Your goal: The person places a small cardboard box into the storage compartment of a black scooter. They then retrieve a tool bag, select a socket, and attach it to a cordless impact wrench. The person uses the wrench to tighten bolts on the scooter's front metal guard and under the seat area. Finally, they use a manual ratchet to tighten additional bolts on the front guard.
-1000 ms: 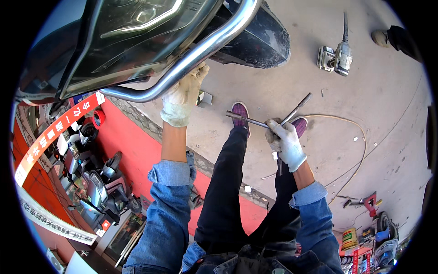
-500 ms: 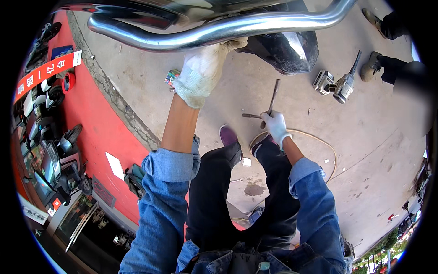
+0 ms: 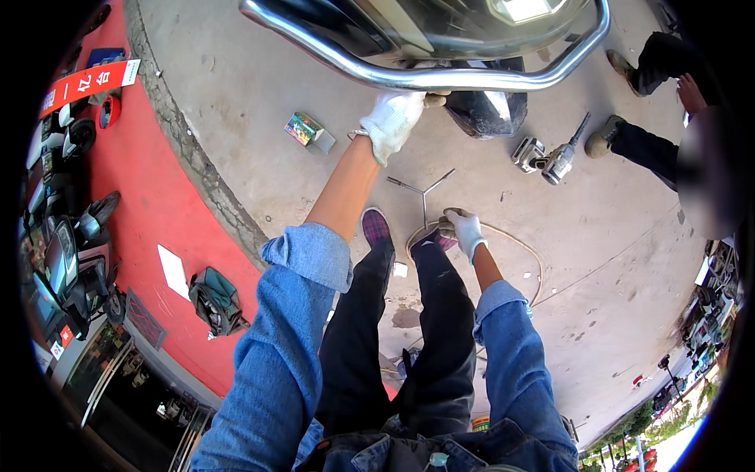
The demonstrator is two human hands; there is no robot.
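Observation:
My left hand (image 3: 392,124), in a white knit glove, reaches up to a curved chrome bar (image 3: 425,79) on the front of a vehicle. Its fingers close at the bar's underside, partly hidden. A three-armed socket wrench (image 3: 425,192) appears to lie on the ground between my feet and the bar. My right hand (image 3: 465,226), gloved too, hovers over my right shoe, close to one arm of the wrench but apart from it. Its fingers are loosely bent and seem to hold nothing.
A printed carton (image 3: 305,130) stands left of my left hand. At right lie a cordless power tool (image 3: 560,163) and another grey tool part (image 3: 528,154), near a person's boots (image 3: 604,137). A tan hose (image 3: 541,267) loops around my right foot. Motorbikes stand on the red strip (image 3: 141,204).
The wrench has left my right hand and now shows apart from it. My view has shifted back, showing more of the vehicle and carton. My left hand stays at the bar.

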